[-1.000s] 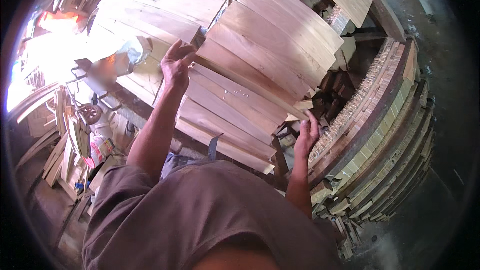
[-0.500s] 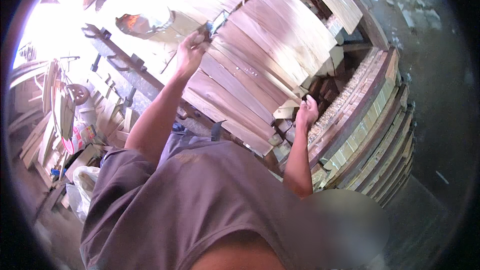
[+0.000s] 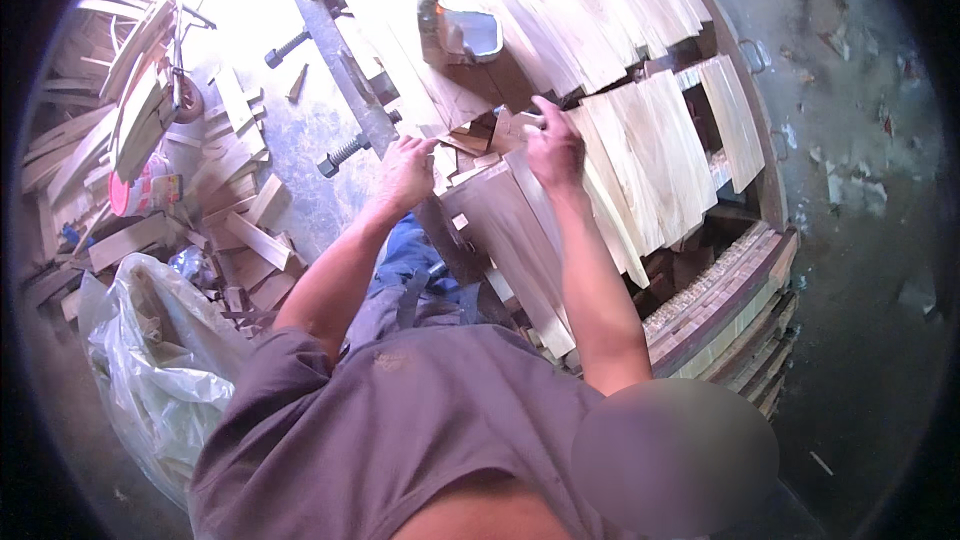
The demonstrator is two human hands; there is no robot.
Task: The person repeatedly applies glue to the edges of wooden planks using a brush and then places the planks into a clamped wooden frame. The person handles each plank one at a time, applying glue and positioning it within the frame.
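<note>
Flat brown wooden boards (image 3: 512, 230), dark-railed desk's (image 3: 340, 62) left edge.
Your right hand (image 3: 556, 145): fingers loosely spread; left hand (image 3: 408, 168): half-curled, grip unclear. Keep board edges flush.

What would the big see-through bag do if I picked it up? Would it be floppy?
The bag would probably flop and crumple, since it's full of folds. It looks thin and see-through, so the plastic itself is likely light, though I can't tell whether anything is inside. Rolling seems unlikely, because it sags unevenly.
</note>
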